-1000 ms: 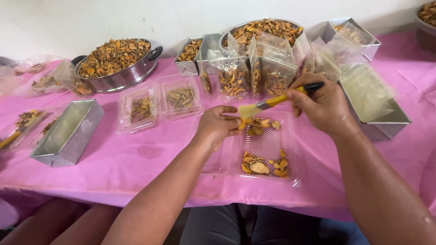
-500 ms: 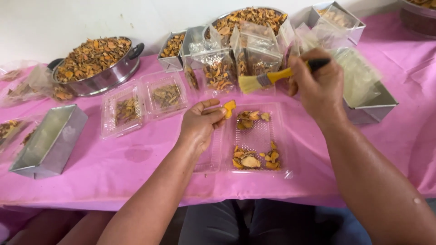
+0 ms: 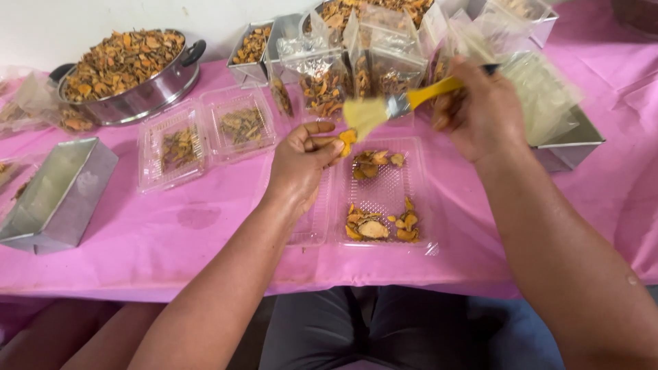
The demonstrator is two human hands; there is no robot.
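1. Your left hand (image 3: pixel 299 163) pinches a small orange dried slice (image 3: pixel 347 138) between thumb and fingers, just above the far end of the clear plastic clamshell tray (image 3: pixel 381 194).
2. Your right hand (image 3: pixel 480 113) is closed around a yellow-handled pastry brush (image 3: pixel 394 107), bristles just above the slice.
3. The tray sits on the pink tablecloth (image 3: pixel 205 226).
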